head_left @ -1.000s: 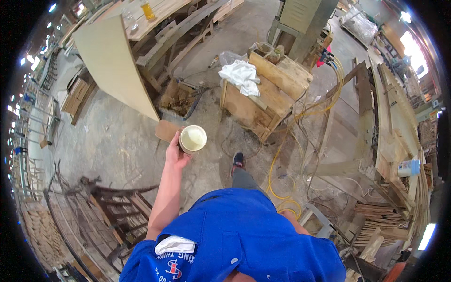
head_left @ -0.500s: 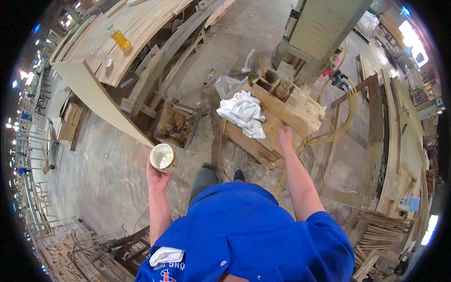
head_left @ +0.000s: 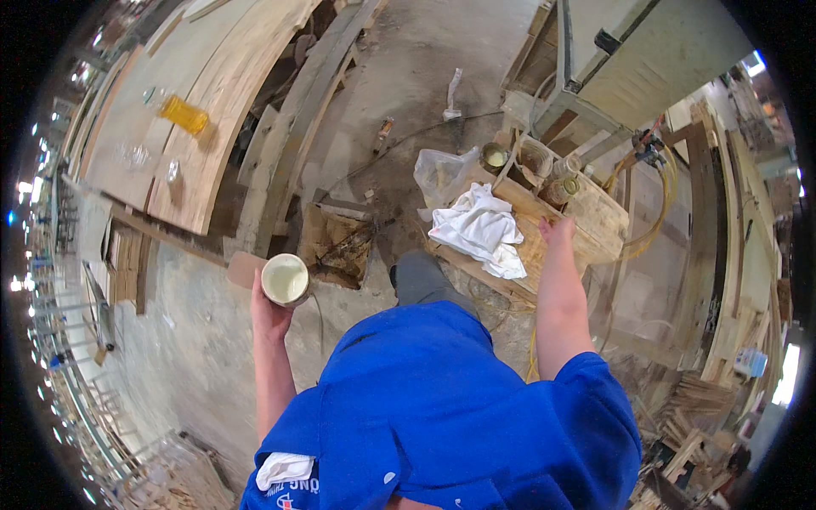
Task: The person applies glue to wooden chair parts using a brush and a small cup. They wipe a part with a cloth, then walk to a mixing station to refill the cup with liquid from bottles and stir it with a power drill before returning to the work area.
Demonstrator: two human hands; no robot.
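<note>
My left hand is wrapped round a cup with pale, creamy liquid in it, held upright over the floor. Right behind the cup shows a flat tan piece; whether it touches my hand I cannot tell. On the right, my right hand reaches to a wooden box, its fingers loosely apart with nothing seen in them. A crumpled white cloth lies on the box, left of that hand. Just beyond the fingers, a jar and a round tin stand in the box's compartments.
A plank-topped bench at the far left bears a bottle of yellow liquid. Between bench and box sits a dirty floor bin. A clear plastic bag hangs by the box. Yellow hoses loop at the right, near a tall cabinet.
I have moved forward, with the box and bench shifting in view. My right hand has gone from a closed fist to loosened fingers. The cup stays in my left hand.
</note>
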